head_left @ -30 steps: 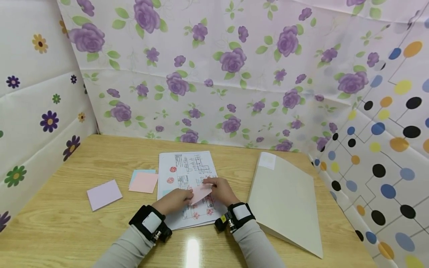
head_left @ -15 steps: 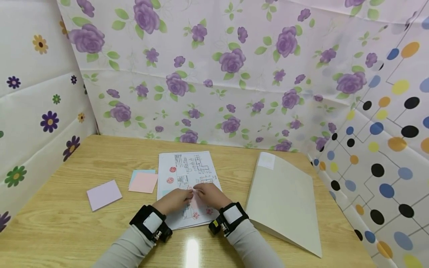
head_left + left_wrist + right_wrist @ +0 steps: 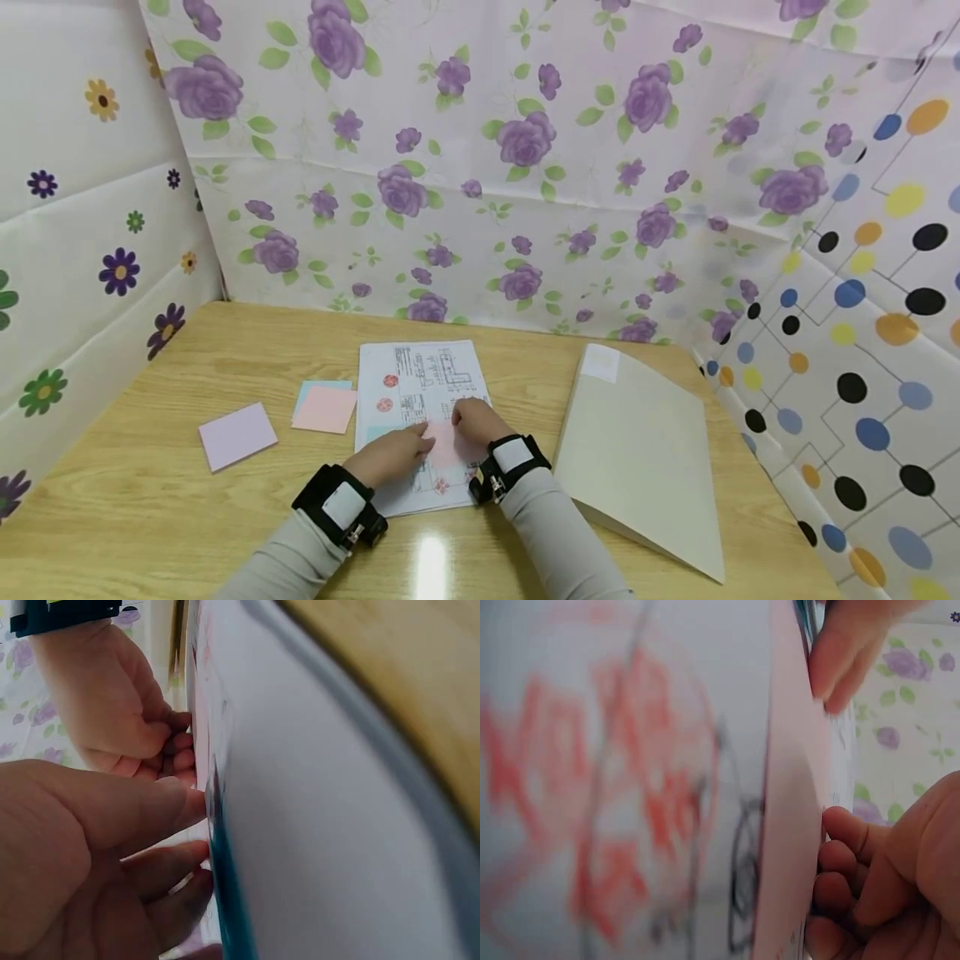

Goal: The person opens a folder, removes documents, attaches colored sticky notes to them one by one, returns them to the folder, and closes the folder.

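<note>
A pink sticky note (image 3: 444, 450) lies flat on a stack of printed drawings (image 3: 405, 493) marked with red stamps. My left hand (image 3: 390, 456) touches the sheet at the note's left edge, thumb and fingers fairly straight. On the note's right side my right hand (image 3: 477, 423) presses down with curled fingertips. The right wrist view shows the pink note (image 3: 795, 772) along the page between the left hand (image 3: 855, 645) and the right hand (image 3: 907, 877). A light blue note (image 3: 378, 432) on the stack is partly covered by the left hand.
Left of the stack lie a pink note pad (image 3: 326, 410) over a blue one (image 3: 302, 389), and a lilac pad (image 3: 238, 437). A cream folder (image 3: 645, 458) with a white label stands to the right. Patterned cloths (image 3: 465, 225) border the wooden table (image 3: 150, 500).
The pink note went from being held between both hands to lying on the sheet. My right hand first moved left over it, then back right across it; the left hand stayed nearly in place.
</note>
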Motion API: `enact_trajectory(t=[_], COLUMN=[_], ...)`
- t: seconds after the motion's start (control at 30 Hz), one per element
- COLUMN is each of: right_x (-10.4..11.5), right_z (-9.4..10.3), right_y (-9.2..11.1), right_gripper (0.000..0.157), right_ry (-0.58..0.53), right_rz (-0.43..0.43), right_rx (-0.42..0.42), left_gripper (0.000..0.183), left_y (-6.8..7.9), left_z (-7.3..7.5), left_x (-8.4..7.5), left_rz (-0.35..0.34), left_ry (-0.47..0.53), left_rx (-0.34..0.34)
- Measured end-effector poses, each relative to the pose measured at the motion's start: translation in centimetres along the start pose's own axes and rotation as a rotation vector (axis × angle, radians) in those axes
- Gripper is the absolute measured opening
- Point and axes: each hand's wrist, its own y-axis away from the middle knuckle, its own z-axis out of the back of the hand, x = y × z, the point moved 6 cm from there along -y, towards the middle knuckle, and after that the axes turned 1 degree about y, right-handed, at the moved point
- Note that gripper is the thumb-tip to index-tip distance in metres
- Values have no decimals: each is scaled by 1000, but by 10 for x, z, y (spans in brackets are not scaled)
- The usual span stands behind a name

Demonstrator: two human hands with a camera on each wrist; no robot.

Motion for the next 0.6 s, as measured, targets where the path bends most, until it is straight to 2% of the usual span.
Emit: enact_trajectory(t=[0.2,0.3,0.33,0.47,0.53,0.57,0.6], right_x=[-1,-5,-10,-9,-2,7,13], right_z=[3,-1,-7,-18,-18,-13,-12], right_y=[-1,-8,-15,-27,-26,-19,-16], right_gripper=[14,13,17,22,21,15,14], right_ry=[83,135,151,249,248,240,222], right_rz=[22,5,47,26,39,-3,3], right_rx=[1,17,-15,18,6,44,40], left_gripper=[33,32,31,33,33,34,33], left_y=[10,13,14,18,20,20,20], left_z=[1,2,2,2,2,1,0], left_x=[4,5,5,7,7,7,6], left_rz=[71,84,82,52,32,25,19], left_ry=[40,58,61,57,48,46,48], left_rx=[45,70,77,81,77,72,64])
